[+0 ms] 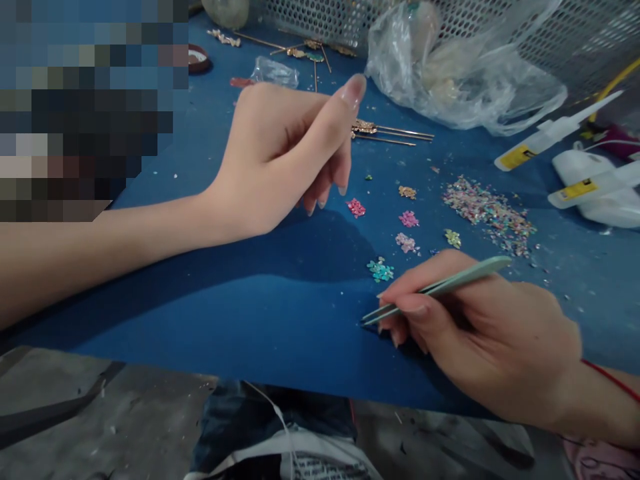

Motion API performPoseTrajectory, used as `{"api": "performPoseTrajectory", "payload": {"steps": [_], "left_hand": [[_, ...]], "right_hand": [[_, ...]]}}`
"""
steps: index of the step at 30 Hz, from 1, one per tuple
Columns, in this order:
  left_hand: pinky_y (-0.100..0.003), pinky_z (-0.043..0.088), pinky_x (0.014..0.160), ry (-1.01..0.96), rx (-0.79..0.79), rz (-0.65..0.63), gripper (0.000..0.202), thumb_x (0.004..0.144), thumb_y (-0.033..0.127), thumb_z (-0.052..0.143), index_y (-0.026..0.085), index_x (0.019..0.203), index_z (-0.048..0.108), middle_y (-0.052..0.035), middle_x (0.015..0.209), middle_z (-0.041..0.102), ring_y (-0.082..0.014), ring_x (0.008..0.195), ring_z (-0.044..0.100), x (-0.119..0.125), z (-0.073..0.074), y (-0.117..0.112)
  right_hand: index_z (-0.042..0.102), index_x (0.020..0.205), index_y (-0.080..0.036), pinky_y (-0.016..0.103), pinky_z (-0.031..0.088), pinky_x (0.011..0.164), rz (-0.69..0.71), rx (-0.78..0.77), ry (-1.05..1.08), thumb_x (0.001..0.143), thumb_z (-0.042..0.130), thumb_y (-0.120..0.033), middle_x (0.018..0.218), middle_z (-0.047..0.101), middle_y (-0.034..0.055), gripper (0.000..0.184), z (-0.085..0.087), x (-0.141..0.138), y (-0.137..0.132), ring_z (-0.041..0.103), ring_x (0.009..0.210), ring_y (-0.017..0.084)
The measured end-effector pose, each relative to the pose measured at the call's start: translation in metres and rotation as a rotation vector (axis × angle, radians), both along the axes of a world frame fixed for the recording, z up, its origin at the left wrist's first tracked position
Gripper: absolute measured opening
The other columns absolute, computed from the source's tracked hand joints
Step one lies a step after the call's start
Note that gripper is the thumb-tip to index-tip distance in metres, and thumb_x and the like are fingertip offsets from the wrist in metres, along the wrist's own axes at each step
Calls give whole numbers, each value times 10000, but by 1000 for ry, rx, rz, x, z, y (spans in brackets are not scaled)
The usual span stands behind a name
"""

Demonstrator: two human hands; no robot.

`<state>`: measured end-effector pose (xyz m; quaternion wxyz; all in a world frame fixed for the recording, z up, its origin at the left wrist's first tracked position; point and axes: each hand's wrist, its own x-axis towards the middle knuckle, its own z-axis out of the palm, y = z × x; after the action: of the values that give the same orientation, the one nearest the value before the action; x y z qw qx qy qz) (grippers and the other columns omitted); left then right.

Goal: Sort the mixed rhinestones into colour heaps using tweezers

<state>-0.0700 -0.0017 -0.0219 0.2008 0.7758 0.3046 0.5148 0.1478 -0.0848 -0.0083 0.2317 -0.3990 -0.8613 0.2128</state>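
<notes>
My right hand (480, 327) pinches a pair of pale green tweezers (463, 277). The tweezer tips point left, close to the blue work surface (240, 313), and whether a tiny piece sits between them is too small to tell. My left hand (295, 153) hovers to the left with its fingers curled in and its thumb stretched out; its palm side is hidden. Right behind it shows a gold hairpin (400, 133), partly covered; I cannot tell whether the hand touches it. Between the hands lie small piles of turquoise (381, 269), red (357, 208), pink (409, 219) and pale pink (406, 243) chips.
A heap of mixed chips (490, 213) spreads at the right, near a yellow-green pile (453, 238) and an orange one (407, 192). Two glue bottles (520, 157) stand beyond it. A clear plastic bag (460, 73) rests against a perforated metal basket (590, 40). More gold hairpins (313, 53) lie behind.
</notes>
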Motion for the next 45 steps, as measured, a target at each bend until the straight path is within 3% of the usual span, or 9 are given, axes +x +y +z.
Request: {"api": "performPoseTrajectory", "payload": {"steps": [5,11,15,20,22,32,36,40,45], "left_hand": [[-121,418,475,32,37,10,617,1096,293,386,136,549,624,73,433,497,14,414,511,1,0,-2],[-99,409,473,34,29,15,620,1098,287,366,121,556,617,79,420,490,30,393,499,2,0,-2],[-103,421,489,30,13,29,627,1100,293,373,113,557,630,71,427,496,26,397,501,2,0,-2],[-108,403,463,4,37,13,625,1092,305,400,130,538,629,71,423,498,21,390,500,1,-2,1],[-114,408,461,-11,57,0,616,1087,298,418,133,533,628,68,419,501,14,390,503,1,-2,1],[-104,388,418,-38,4,-11,617,1099,250,385,122,541,618,72,424,506,15,371,490,3,-3,2],[-119,386,413,-62,5,-14,634,1094,337,417,117,539,630,58,431,505,-4,384,515,3,-5,4],[-120,375,407,-52,-7,8,612,1094,248,412,115,532,615,69,414,496,-1,371,508,5,-3,2],[-106,371,411,-36,-1,14,628,1088,297,394,111,525,605,74,407,484,12,367,496,6,0,0]], "right_hand": [[643,845,-216,181,473,444,42,94,45,1059,554,-306,682,706,-24,249,-5,-3,-1,643,482,82],[590,950,-199,223,531,593,319,195,158,1044,566,-229,738,675,3,101,-15,0,0,667,634,121],[558,941,-190,227,473,579,373,173,139,1042,542,-180,755,616,5,102,-19,-1,3,598,664,117],[543,930,-176,234,484,650,436,51,203,1054,505,-157,795,569,2,131,-23,-4,12,528,689,106],[560,925,-163,252,475,650,466,83,199,1044,519,-157,793,569,14,126,-24,-3,13,520,702,119],[588,923,-152,256,476,687,485,69,193,1033,538,-131,786,591,23,123,-19,-5,12,530,718,121],[577,894,-164,240,464,663,447,18,155,1070,512,-224,748,599,5,198,-21,-3,14,537,680,105],[577,882,-173,215,426,602,388,-8,140,1089,494,-299,719,606,-12,256,-21,-2,16,546,639,85],[598,868,-189,213,414,567,356,-30,187,1054,570,-304,722,607,-28,221,-20,-2,16,541,598,78]]}}
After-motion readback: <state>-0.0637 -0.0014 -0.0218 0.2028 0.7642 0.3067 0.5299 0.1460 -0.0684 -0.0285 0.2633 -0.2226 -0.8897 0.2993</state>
